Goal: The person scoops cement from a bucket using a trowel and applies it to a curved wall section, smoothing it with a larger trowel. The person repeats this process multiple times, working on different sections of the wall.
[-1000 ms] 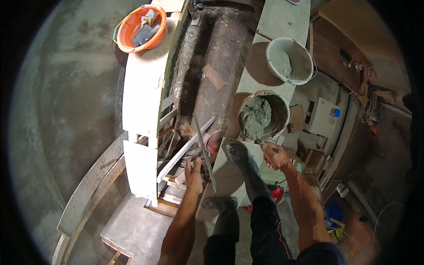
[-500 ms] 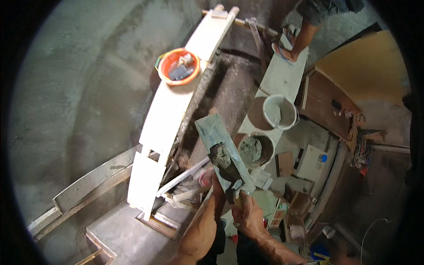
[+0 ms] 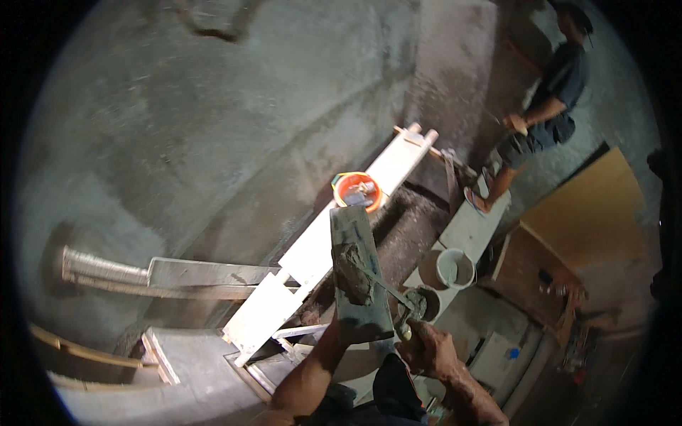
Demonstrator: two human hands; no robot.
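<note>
My left hand [image 3: 331, 339] holds a long grey mortar board [image 3: 349, 231] from below, its fingers mostly hidden under the near end. A lump of wet mortar [image 3: 353, 273] lies along the middle of the board. In my right hand [image 3: 432, 348] is a trowel [image 3: 389, 287], gripped by its handle; the thin-looking blade slants up and left to the mortar at the board's right side. Just beyond that hand, a bucket of grey mortar [image 3: 430, 301] is partly covered by the trowel.
Pale scaffold planks [image 3: 302, 248] run diagonally, bearing an orange bucket [image 3: 378, 197] with tools inside. On a lower plank [image 3: 474, 226] are a white bucket [image 3: 465, 275] and a standing person [image 3: 561, 92]. A plastered wall [image 3: 213, 142] rises at left; wooden panels [image 3: 590, 220] lean right.
My view has swung up and left, showing more wall and the whole other person. The board now points straighter ahead, and the trowel has moved from the board's near end to the mortar's right side.
</note>
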